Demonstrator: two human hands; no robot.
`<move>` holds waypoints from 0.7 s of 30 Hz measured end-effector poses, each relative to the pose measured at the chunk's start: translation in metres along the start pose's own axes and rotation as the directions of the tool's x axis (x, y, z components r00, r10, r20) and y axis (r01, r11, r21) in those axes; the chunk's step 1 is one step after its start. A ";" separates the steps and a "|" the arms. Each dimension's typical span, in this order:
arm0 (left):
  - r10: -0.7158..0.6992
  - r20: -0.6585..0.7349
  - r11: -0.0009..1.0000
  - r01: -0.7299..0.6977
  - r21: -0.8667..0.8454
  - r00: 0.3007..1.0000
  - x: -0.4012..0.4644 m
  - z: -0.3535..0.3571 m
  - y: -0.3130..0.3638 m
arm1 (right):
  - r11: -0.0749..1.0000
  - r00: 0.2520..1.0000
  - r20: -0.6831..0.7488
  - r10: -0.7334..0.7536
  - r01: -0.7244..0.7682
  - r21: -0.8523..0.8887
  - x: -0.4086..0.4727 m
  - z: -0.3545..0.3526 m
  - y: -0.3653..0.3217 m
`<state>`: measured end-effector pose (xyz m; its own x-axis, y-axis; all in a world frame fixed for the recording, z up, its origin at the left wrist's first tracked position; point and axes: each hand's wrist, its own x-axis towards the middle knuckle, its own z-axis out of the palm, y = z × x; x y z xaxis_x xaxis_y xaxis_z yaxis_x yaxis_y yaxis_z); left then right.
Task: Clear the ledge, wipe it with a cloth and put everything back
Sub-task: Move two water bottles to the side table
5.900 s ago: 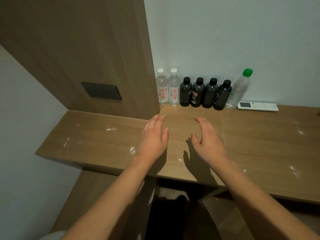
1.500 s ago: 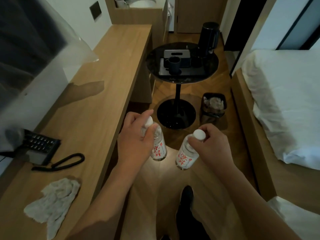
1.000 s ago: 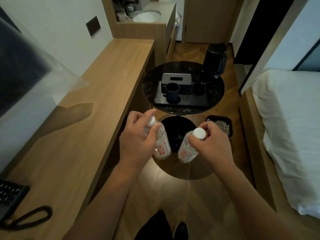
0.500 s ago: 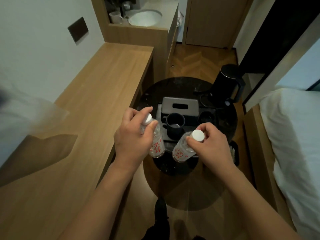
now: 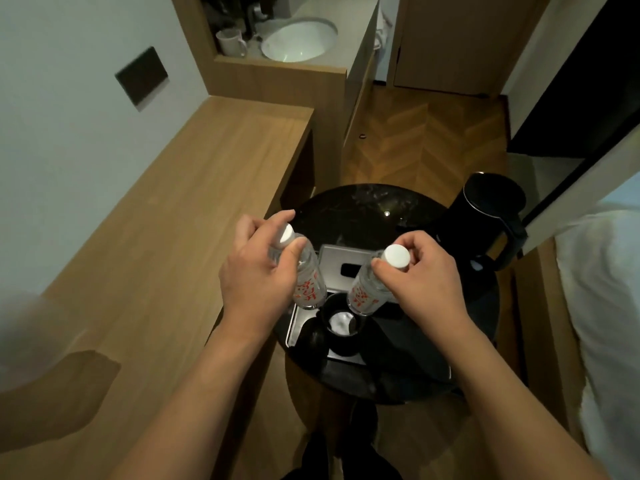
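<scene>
My left hand [image 5: 258, 271] grips a clear water bottle [image 5: 308, 282] with a white cap and red lettering, held by its neck. My right hand [image 5: 422, 275] grips a second, matching water bottle [image 5: 365, 292] the same way, its white cap showing between thumb and fingers. Both bottles hang in the air above the round black side table [image 5: 374, 206], over the tray there. The ledge with the other bottles and the cloth are out of view.
A grey tray [image 5: 294, 323] on the table holds a grey box [image 5: 337, 261] and a dark mug [image 5: 341, 323]. A black kettle [image 5: 485, 220] stands at the table's right. A long wooden desk [image 5: 166, 237] runs along the left; a white bed [image 5: 602, 306] lies right.
Since picking the two bottles off the ledge I have turned and walked along the desk. The side table has come closer, and both bottles now hang over it.
</scene>
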<state>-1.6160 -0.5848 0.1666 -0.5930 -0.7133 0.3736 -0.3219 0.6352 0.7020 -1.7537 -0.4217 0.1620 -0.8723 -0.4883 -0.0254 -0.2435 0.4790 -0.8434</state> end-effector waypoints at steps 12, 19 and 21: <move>-0.042 -0.043 0.995 0.045 0.083 0.998 0.087 0.058 -0.002 | 0.994 0.993 0.037 -0.114 0.114 0.001 0.141 0.001 0.005; -0.019 -0.024 0.998 0.021 0.062 1.000 0.149 0.094 -0.014 | 0.989 0.987 0.061 -0.149 0.150 -0.011 0.211 0.013 0.004; -0.024 -0.017 0.997 0.025 0.070 1.000 0.164 0.106 -0.021 | 0.988 0.986 0.078 -0.149 0.153 -0.037 0.227 0.021 0.007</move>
<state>-1.7848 -0.6842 0.1493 -0.5723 -0.7334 0.3668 -0.3875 0.6361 0.6673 -1.9446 -0.5442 0.1392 -0.7905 -0.6096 0.0593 -0.3894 0.4255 -0.8169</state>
